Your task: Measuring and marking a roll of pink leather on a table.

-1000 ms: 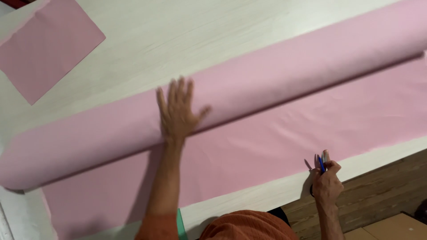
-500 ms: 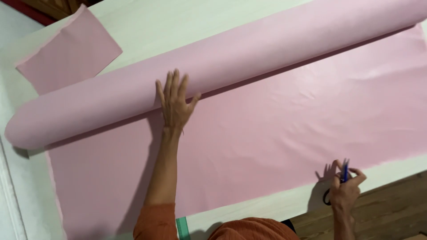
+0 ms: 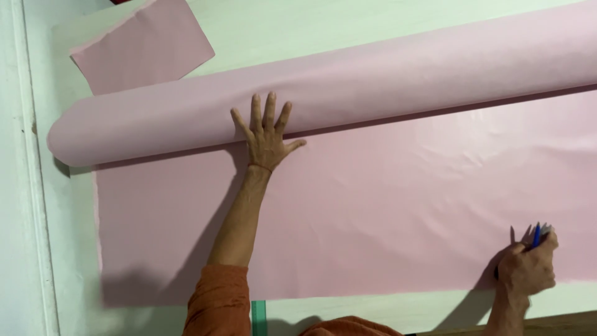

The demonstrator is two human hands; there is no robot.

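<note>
A long roll of pink fabric (image 3: 385, 74) lies across a pale table (image 3: 298, 28), with its unrolled sheet (image 3: 373, 205) spread toward me. My left hand (image 3: 266, 129) rests flat with fingers spread against the near side of the roll. At the lower right, my right hand (image 3: 527, 269) grips a blue pen (image 3: 536, 235) and sits on the sheet's near edge. An orange sleeve covers my left upper arm.
A separate cut piece of pink fabric (image 3: 144, 45) lies at the table's far left. A green ruler end (image 3: 259, 317) shows at the bottom edge. A white strip (image 3: 22, 186) runs down the left side.
The roll has moved farther from me, so more of the sheet lies flat. My left hand has followed the roll; my right hand stays at the sheet's near edge with the pen.
</note>
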